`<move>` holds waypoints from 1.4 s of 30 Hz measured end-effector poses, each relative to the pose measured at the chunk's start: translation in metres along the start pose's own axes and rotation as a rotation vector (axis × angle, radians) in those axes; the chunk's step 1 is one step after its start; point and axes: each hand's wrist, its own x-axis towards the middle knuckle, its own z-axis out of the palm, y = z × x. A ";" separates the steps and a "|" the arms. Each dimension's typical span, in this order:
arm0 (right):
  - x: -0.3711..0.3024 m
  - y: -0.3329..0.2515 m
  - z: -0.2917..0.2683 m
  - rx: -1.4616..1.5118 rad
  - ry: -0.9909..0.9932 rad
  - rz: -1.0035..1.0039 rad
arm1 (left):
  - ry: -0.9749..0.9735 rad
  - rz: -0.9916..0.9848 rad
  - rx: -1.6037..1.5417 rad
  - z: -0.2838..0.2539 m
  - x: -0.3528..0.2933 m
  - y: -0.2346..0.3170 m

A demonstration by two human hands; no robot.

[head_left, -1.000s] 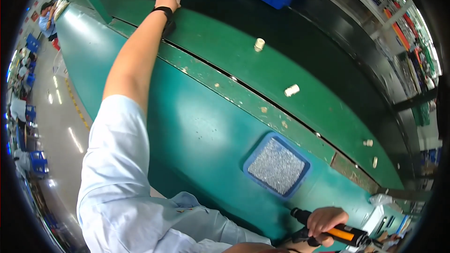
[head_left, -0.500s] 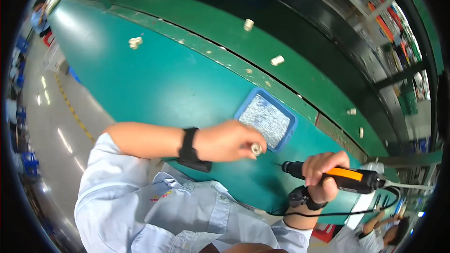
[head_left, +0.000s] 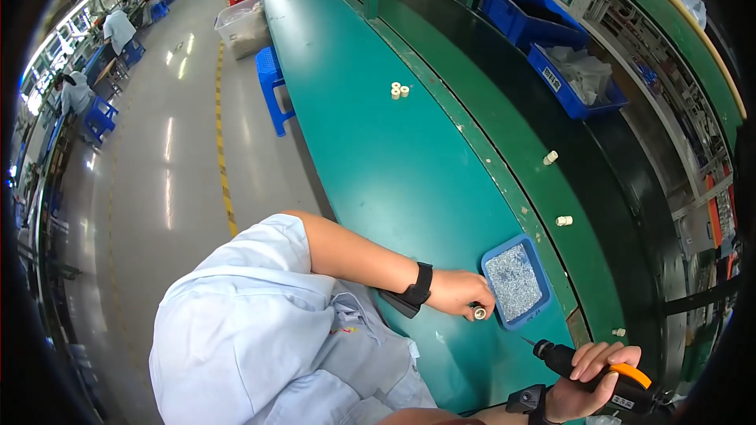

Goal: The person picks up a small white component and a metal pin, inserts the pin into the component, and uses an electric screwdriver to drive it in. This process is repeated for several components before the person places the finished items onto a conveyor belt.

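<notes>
Left hand [head_left: 453, 291]: a small cream cylindrical fitting [head_left: 479, 313] is clamped in the fingers, round end exposed.
Fitting position: it is held over the smooth green tabletop [head_left: 378, 165], near a blue rectangular plastic tray [head_left: 532, 317].
Tray contents: small silvery pieces [head_left: 513, 279] are contained.
Right hand [head_left: 587, 382]: a black-and-orange cylindrical power screwdriver [head_left: 556, 358] is enclosed by wrapped fingers; its thin tip is pointed leftward.
Farther along tabletop: similar cream fittings [head_left: 396, 94] are clustered.

Long green table [head_left: 354, 149] w/ sm. cluster of cream cylinders [head_left: 395, 94], plus blue tray [head_left: 528, 318] at nr. end; adj. green strip [head_left: 539, 193] has spaced-out white cylinders [head_left: 564, 221].
</notes>
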 end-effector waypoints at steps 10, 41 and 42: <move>-0.002 0.001 -0.001 -0.031 0.000 -0.009 | 0.021 0.023 0.047 -0.002 -0.003 0.000; -0.002 0.013 -0.022 -0.015 -0.086 0.073 | 0.080 0.170 0.260 -0.042 0.040 0.007; -0.002 0.014 -0.021 -0.015 -0.092 0.076 | 0.085 0.169 0.258 -0.042 0.046 0.004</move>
